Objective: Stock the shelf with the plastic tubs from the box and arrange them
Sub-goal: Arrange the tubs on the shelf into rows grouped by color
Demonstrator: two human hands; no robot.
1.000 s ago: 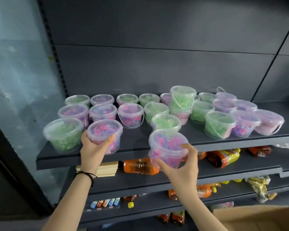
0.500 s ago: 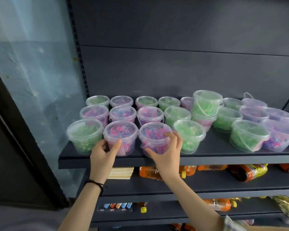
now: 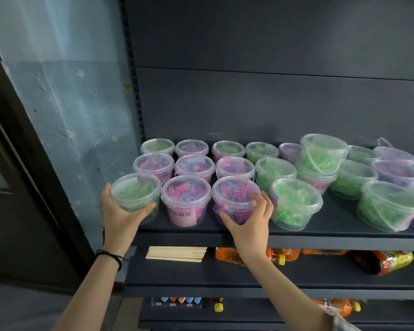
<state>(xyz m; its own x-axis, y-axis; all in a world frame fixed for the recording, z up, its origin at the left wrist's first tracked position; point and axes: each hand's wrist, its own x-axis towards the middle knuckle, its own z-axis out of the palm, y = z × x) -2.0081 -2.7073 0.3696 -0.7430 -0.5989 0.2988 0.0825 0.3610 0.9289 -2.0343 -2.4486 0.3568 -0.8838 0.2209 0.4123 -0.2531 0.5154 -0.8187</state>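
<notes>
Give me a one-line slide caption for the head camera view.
Left hand grips a green tub, right hand a pink-and-purple tub, at the front edge of the shelf.

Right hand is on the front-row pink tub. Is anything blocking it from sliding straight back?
Yes. The front tub in the right hand has a second-row pink tub directly behind it and a back-row tub behind that. A labelled tub and a green tub flank it closely.

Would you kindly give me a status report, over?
Left hand grips front green tub. Right hand grips pink tub. Labelled tub stands between them.
</notes>
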